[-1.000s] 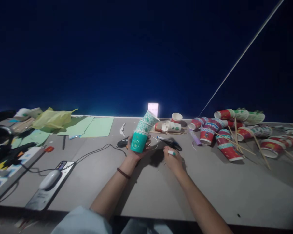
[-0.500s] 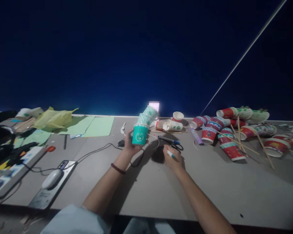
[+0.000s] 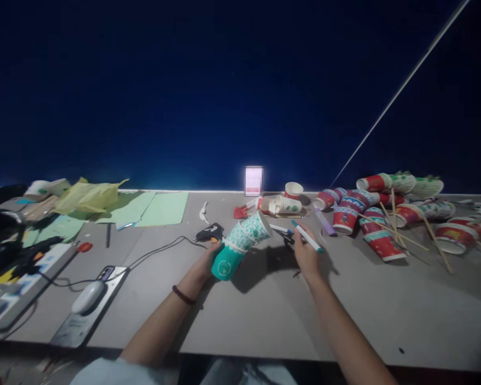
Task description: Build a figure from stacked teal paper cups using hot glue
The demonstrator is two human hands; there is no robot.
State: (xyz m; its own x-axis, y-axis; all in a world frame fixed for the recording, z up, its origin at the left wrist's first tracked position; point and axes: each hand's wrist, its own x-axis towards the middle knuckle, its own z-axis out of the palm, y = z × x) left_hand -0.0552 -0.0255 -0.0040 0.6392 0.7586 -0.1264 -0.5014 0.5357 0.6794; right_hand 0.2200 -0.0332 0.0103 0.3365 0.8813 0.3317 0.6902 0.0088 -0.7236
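Observation:
My left hand is wrapped round a curved stack of paper cups. Its lower cup is solid green; the upper ones are white with a green pattern, leaning up to the right. The stack is held above the table. My right hand grips a white marker with teal ends, slanting across the fingers. Just behind the left hand lies a black hot glue gun. Near the right hand are a blue-and-white pen and scissors, partly hidden by the hand.
Red patterned paper-cup stacks and wooden sticks lie on the right. A purple tube and white cups are at the back. On the left are green paper sheets, a power strip, a phone and a cable.
My left hand has lowered the cup stack and tilted it further right, uncovering the glue gun. My right hand has moved right and up, and the marker now shows at full length.

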